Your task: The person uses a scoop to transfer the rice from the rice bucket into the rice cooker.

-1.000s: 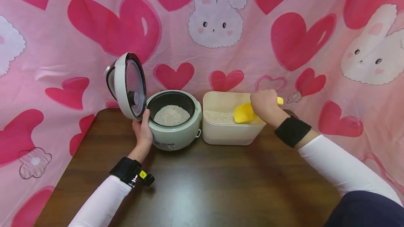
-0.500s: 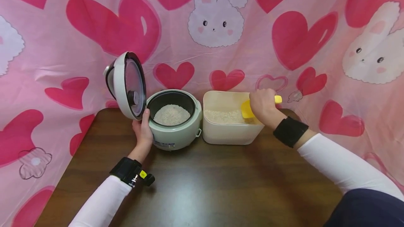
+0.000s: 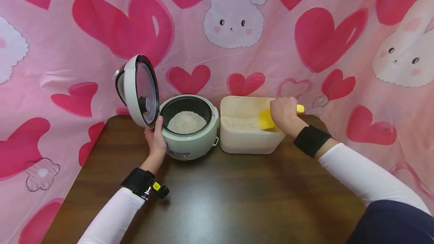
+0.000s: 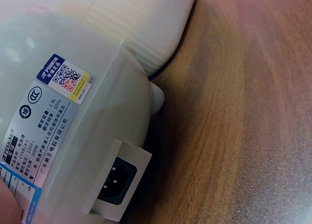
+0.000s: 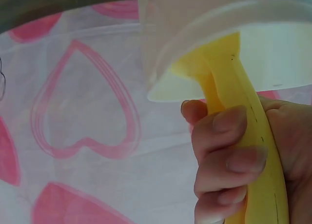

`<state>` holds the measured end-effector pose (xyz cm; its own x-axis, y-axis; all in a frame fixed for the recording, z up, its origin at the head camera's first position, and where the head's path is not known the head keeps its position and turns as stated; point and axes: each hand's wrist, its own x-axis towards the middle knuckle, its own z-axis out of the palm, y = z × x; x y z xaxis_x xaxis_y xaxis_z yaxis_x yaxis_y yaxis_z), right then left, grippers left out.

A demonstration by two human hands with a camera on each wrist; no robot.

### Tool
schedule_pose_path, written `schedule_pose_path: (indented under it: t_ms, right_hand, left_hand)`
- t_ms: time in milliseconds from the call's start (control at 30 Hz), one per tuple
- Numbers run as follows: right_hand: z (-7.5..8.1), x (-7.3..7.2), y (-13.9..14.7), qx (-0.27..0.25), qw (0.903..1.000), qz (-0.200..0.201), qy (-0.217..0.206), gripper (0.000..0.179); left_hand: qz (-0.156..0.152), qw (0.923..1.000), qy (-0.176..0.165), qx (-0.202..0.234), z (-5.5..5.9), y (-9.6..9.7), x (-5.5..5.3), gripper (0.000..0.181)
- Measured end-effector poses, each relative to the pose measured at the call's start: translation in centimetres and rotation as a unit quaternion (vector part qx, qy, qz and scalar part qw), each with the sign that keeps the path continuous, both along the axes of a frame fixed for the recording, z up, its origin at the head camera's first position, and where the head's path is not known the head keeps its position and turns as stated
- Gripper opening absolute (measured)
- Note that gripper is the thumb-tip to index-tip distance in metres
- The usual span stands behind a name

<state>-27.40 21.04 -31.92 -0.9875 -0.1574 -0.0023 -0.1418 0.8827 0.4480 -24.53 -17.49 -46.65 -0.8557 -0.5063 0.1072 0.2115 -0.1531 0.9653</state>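
Observation:
Inside the cream bin (image 3: 249, 142), a yellow scoop (image 3: 266, 119) dips toward the pale rice (image 3: 239, 123). My right hand (image 3: 285, 113) grips its handle, fingers wrapped round it in the right wrist view. Left of the bin stands a light green rice cooker (image 3: 190, 148), its lid (image 3: 140, 91) raised and its dark inner pot holding a mound of rice (image 3: 187, 122). Against the cooker's left side, below the lid, rests my left hand (image 3: 156, 140) with the thumb pointing up; its other fingers are partly hidden. The left wrist view shows the cooker's labels and power socket (image 4: 117, 181).
The cooker and bin stand side by side near the back of a dark brown wooden table (image 3: 217, 199). Close behind hangs a pink cloth (image 3: 190, 48) with hearts and rabbits.
Over the last second the scoop has shifted right within the bin and more of its blade is now hidden behind my right hand. My left hand stays against the cooker.

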Motion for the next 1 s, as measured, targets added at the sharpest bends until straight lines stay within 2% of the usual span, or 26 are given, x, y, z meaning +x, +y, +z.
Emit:
schedule_pose_path:
  t_ms: [333,733,833,1000]
  right_hand:
    - [-1.0,-1.1,1.1,-0.045,0.9985,-0.012,-0.027,0.025]
    - [-1.5,-1.4,1.4,-0.09,0.9942,-0.019,-0.056,0.026]
    - [-1.7,-1.5,1.4,-0.132,0.9881,-0.042,-0.066,0.027]
    - [-2.4,-1.7,1.3,-0.21,0.9714,-0.077,-0.08,0.031]
  left_hand:
    - [0.008,0.9999,-0.002,0.005,0.1,0.3,0.0,0.051]
    - [0.025,0.9994,0.016,0.017,0.0,0.3,-0.2,0.048]
    - [0.029,0.9992,0.021,0.018,0.0,0.3,-0.2,0.047]
    - [0.024,0.9994,0.018,0.014,-0.1,0.2,-0.1,0.048]
